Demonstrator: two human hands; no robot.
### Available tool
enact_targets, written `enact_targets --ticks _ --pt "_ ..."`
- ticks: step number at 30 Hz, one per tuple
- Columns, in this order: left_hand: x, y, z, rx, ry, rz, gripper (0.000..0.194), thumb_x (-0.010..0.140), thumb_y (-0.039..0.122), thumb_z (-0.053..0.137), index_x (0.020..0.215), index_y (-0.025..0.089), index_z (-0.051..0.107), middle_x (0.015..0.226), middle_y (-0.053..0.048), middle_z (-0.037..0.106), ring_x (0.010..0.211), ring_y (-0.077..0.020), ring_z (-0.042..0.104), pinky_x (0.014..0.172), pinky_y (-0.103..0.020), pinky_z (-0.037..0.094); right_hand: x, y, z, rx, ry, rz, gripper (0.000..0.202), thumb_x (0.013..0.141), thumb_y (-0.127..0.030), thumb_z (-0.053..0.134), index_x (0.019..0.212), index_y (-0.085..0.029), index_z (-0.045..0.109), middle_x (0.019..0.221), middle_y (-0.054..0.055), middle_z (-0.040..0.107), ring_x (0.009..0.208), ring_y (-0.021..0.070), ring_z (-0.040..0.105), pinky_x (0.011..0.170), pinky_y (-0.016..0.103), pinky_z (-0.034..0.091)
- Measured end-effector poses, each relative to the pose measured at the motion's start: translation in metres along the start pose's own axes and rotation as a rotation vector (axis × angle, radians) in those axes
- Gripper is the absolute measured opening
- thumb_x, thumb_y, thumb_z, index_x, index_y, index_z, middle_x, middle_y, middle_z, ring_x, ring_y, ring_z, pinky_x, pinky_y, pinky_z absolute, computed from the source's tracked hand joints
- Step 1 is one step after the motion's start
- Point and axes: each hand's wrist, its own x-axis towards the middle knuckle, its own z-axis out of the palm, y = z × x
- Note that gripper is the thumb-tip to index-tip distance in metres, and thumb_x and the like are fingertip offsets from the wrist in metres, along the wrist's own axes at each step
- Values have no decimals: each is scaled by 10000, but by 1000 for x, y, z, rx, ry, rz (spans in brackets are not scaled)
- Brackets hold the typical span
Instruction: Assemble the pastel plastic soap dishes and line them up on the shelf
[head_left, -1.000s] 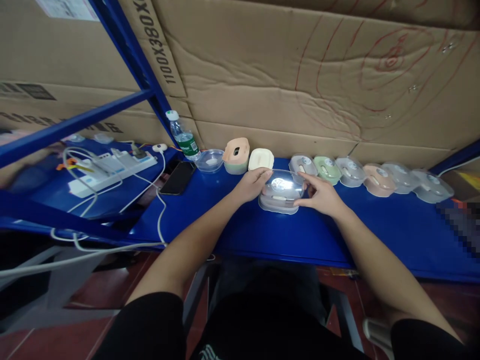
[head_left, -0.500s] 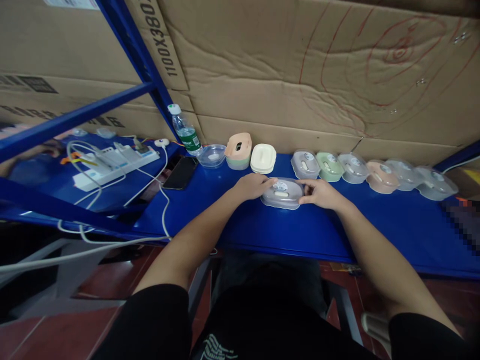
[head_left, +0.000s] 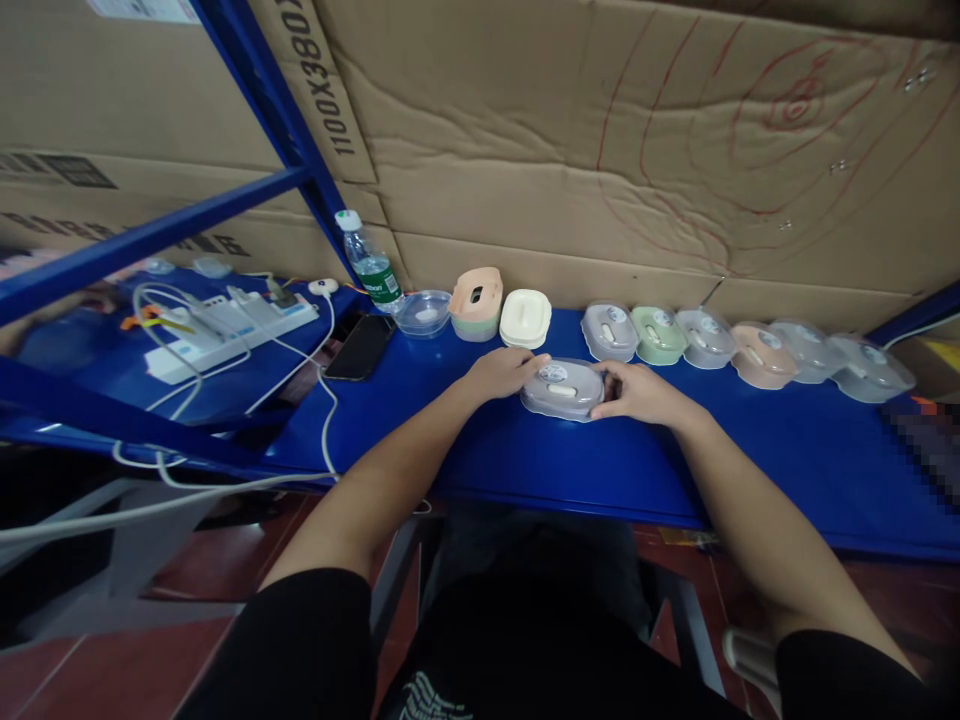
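A pale lilac plastic box with a clear lid sits on the blue tabletop in front of me. A round label and a small off-white strip show on its top. My left hand grips its left end, fingertips on the lid's edge. At the right end my right hand holds it between thumb and fingers, some of which are hidden behind the box. Just beyond my left hand are stacked cream plastic parts, beside a stack of peach and green pieces.
Several lidded boxes, among them a green one and a peach one, line the back right. Clear lids, a water bottle and a phone stand left. Beyond the blue frame lies a power strip with cables.
The box has turned slightly between my hands, its label shifting a little left. My right thumb has moved slightly left along its near side. Both hands stay on it.
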Motion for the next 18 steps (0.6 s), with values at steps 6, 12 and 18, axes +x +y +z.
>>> enact_targets --ticks 6,12,18 --pt "-4 7 -2 -18 60 12 644 1013 693 349 926 214 770 1002 -101 795 946 -270 713 810 -378 488 -1 -1 0 -13 -3 -18 1002 667 -663 911 1490 -189 590 916 59 761 823 280 718 743 398 521" --pt "-2 9 5 32 49 -25 688 1013 712 314 1001 216 790 1104 -122 797 1042 -299 712 888 -404 509 -2 3 -3 34 -46 -54 1000 703 -630 898 1545 -212 558 922 51 740 827 271 710 769 425 563" --pt "-2 13 7 65 58 -53 654 1015 689 334 1005 221 791 1107 -126 797 1044 -311 717 880 -413 512 -3 -2 -5 29 -57 -60 946 703 -620 900 1497 -204 600 899 45 727 799 261 693 746 417 554"
